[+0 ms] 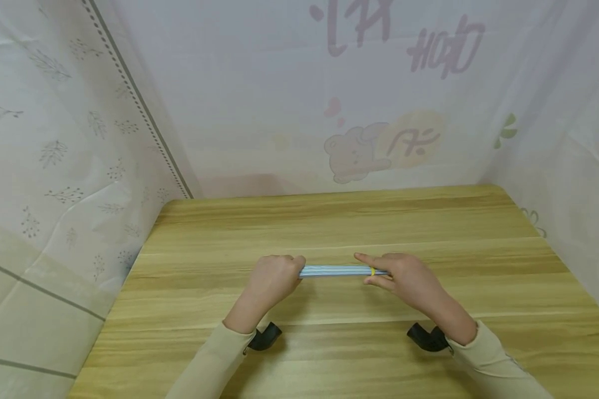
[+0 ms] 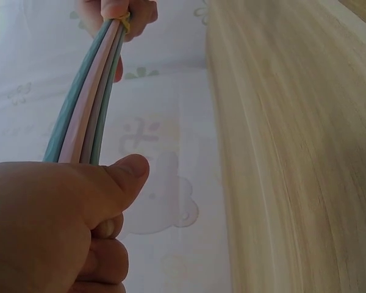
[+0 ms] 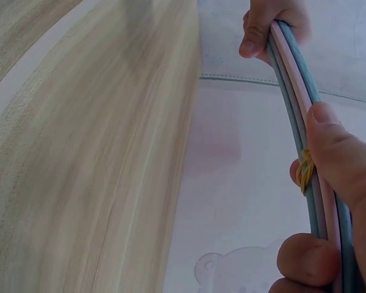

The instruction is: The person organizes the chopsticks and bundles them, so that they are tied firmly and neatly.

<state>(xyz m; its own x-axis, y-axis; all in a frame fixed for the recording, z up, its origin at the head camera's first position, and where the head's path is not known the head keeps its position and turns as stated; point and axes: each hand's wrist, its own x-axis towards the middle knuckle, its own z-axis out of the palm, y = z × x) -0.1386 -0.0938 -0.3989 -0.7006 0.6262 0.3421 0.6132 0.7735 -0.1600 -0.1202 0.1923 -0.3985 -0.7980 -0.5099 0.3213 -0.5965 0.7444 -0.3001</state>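
Left hand [image 1: 273, 280] gripping one end of pastel stick bundle [image 1: 335, 270], right hand [image 1: 410, 280] pinching other end near yellow band [image 1: 372, 271], counter [image 1: 239, 227] below

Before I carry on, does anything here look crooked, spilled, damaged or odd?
Nothing stands out. The bundle of sticks looks straight between the left hand and the right hand, a yellow band wraps it by the right hand, and no spill or break shows. The end within the left hand is hidden.

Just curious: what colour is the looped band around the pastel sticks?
The thin looped band is yellow, clearest in the right wrist view.
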